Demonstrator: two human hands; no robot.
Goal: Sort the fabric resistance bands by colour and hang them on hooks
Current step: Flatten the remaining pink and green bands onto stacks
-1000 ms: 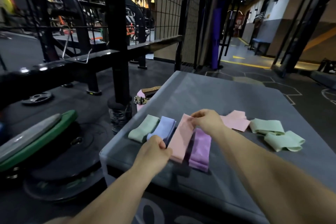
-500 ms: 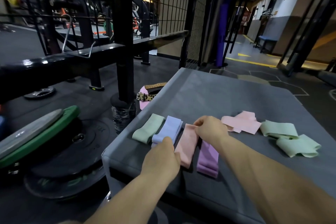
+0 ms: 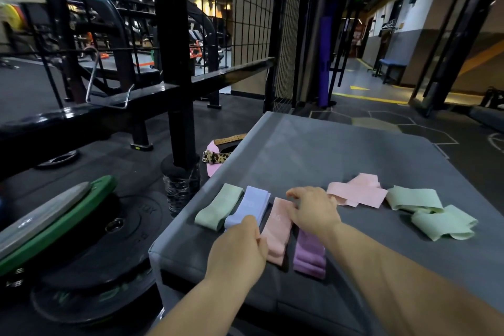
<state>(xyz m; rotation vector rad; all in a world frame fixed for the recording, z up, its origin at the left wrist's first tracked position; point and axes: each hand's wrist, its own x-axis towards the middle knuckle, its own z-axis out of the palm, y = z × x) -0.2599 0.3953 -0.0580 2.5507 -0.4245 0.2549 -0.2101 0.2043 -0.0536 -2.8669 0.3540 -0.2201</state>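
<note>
Pink band now lowered flat | left fingers, right fingers pinch it

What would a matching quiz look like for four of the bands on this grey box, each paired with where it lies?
Things:
1. sage green band
2. purple band
3. flat pink band
4. pale green bands

Places:
A. loose, at the far right of the grey box
B. left end of the neat row
C. touched by the left hand and the right hand
D. right end of the neat row

Pairs: 1-B, 2-D, 3-C, 4-A.
</note>
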